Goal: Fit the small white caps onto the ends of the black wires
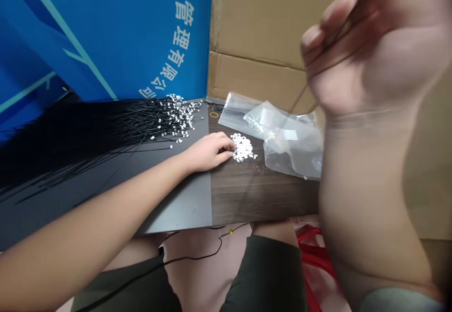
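Note:
My left hand point(207, 152) rests on the table with its fingers curled, the fingertips touching a small pile of white plastic pieces point(242, 147). My right hand point(367, 44) is raised close to the camera, blurred, its fingers closed on a thin black wire point(300, 96) that runs down toward the table. A large bundle of black wires with white ends point(106, 124) lies spread across the grey mat point(183, 204) on the left.
Clear plastic bags point(282, 138) lie on the dark wooden table point(254, 194) to the right of the pile. A blue printed board point(106, 34) and cardboard boxes point(261, 29) stand behind. A red stool point(314, 251) shows below the table edge.

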`<state>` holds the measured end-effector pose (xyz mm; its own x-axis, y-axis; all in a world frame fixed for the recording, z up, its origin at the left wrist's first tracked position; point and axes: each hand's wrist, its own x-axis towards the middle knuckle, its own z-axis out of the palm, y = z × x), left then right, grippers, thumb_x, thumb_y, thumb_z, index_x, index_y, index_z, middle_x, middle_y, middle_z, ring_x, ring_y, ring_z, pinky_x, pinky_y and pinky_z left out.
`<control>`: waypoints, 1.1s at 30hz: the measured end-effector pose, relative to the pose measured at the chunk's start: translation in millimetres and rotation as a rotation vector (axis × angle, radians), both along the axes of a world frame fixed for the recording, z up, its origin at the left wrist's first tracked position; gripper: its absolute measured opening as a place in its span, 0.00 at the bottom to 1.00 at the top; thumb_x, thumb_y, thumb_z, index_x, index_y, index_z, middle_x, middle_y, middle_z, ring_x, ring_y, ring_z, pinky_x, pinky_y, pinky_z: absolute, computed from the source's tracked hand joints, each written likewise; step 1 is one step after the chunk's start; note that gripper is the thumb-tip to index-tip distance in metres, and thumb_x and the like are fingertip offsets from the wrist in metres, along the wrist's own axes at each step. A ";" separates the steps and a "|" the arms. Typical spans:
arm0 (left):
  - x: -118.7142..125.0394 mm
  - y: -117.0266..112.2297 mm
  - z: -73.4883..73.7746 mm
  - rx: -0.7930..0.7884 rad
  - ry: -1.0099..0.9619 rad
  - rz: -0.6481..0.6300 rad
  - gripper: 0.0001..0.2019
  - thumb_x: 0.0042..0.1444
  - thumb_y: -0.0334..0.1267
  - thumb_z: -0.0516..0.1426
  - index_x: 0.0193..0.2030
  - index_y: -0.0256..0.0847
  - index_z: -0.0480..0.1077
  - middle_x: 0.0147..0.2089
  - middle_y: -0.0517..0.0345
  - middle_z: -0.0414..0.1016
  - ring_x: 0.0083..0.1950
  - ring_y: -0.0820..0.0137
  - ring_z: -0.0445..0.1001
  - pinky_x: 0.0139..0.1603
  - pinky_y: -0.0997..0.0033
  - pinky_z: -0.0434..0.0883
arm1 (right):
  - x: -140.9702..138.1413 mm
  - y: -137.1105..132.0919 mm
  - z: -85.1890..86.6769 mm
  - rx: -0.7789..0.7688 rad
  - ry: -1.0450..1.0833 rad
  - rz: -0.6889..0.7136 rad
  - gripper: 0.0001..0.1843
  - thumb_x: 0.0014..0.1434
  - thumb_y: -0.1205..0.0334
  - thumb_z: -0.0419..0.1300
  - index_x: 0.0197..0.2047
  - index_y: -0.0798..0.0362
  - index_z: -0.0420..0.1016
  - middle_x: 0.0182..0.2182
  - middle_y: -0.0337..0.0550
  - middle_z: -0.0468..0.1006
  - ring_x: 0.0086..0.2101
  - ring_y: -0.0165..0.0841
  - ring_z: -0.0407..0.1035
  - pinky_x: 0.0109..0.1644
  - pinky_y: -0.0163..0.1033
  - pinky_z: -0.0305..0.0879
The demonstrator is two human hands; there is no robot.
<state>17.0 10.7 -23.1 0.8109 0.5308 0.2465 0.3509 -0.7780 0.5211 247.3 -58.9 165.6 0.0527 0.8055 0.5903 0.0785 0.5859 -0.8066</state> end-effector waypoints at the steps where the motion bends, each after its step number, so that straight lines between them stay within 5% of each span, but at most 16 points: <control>1: 0.6 0.8 -0.9 0.008 0.004 -0.011 0.10 0.69 0.40 0.57 0.50 0.43 0.79 0.52 0.49 0.78 0.55 0.60 0.76 0.61 0.56 0.70 | -8.7 -2.6 -9.0 -0.020 0.173 -0.023 0.20 0.80 0.58 0.44 0.45 0.40 0.77 0.48 0.28 0.80 0.42 0.25 0.77 0.43 0.33 0.75; 3: 1.6 2.2 -2.1 0.033 0.014 -0.024 0.09 0.69 0.40 0.57 0.49 0.45 0.79 0.52 0.50 0.77 0.54 0.61 0.75 0.60 0.56 0.69 | -20.1 -2.6 -27.6 -0.108 0.275 -0.024 0.13 0.78 0.61 0.48 0.48 0.42 0.74 0.43 0.33 0.79 0.33 0.26 0.75 0.40 0.35 0.75; 7: 3.3 2.9 -1.5 0.050 0.047 -0.035 0.07 0.68 0.38 0.57 0.46 0.46 0.78 0.51 0.52 0.76 0.53 0.61 0.73 0.58 0.58 0.68 | -21.9 7.4 -63.6 -0.157 0.355 0.216 0.06 0.75 0.64 0.54 0.46 0.45 0.72 0.35 0.33 0.76 0.28 0.25 0.73 0.39 0.36 0.74; 10: 4.8 2.5 0.6 0.044 0.070 -0.035 0.07 0.67 0.37 0.57 0.46 0.45 0.77 0.51 0.53 0.76 0.53 0.61 0.72 0.58 0.59 0.66 | -21.2 14.6 -84.6 -0.170 0.334 0.239 0.02 0.73 0.58 0.61 0.46 0.45 0.71 0.33 0.31 0.75 0.28 0.24 0.73 0.38 0.36 0.73; 14: 8.7 -0.6 3.2 0.033 0.116 -0.004 0.06 0.68 0.37 0.56 0.44 0.44 0.75 0.50 0.52 0.76 0.52 0.60 0.71 0.55 0.59 0.65 | -27.5 20.7 -101.9 -0.246 0.301 0.203 0.14 0.66 0.49 0.69 0.47 0.44 0.72 0.35 0.33 0.75 0.29 0.25 0.72 0.38 0.35 0.73; 18: 11.6 -4.7 3.5 0.032 0.128 0.028 0.07 0.69 0.38 0.53 0.41 0.43 0.72 0.48 0.51 0.75 0.49 0.59 0.69 0.52 0.57 0.63 | -33.7 22.6 -110.5 -0.349 0.303 0.202 0.05 0.69 0.55 0.65 0.46 0.42 0.74 0.35 0.36 0.77 0.29 0.28 0.70 0.36 0.37 0.74; 24: -0.1 1.2 4.9 -0.178 -0.269 0.193 0.06 0.69 0.40 0.54 0.41 0.43 0.64 0.37 0.58 0.68 0.38 0.67 0.66 0.43 0.64 0.66 | -46.6 23.2 -126.6 -0.556 0.418 0.249 0.04 0.67 0.63 0.65 0.42 0.48 0.73 0.29 0.36 0.74 0.20 0.23 0.57 0.20 0.30 0.50; 28: -13.2 6.8 10.2 -0.100 -0.538 0.258 0.06 0.70 0.42 0.55 0.43 0.44 0.64 0.41 0.57 0.69 0.42 0.66 0.68 0.47 0.64 0.69 | -61.8 24.9 -139.9 -0.806 0.465 0.346 0.08 0.65 0.63 0.68 0.40 0.51 0.71 0.24 0.31 0.68 0.17 0.20 0.48 0.18 0.27 0.42; 33: -21.4 6.1 14.8 0.035 -0.579 0.261 0.06 0.71 0.42 0.55 0.42 0.45 0.65 0.42 0.55 0.68 0.44 0.65 0.68 0.48 0.62 0.69 | -68.3 26.7 -148.5 -0.909 0.465 0.567 0.15 0.64 0.57 0.71 0.38 0.51 0.68 0.23 0.28 0.65 0.17 0.18 0.46 0.18 0.26 0.41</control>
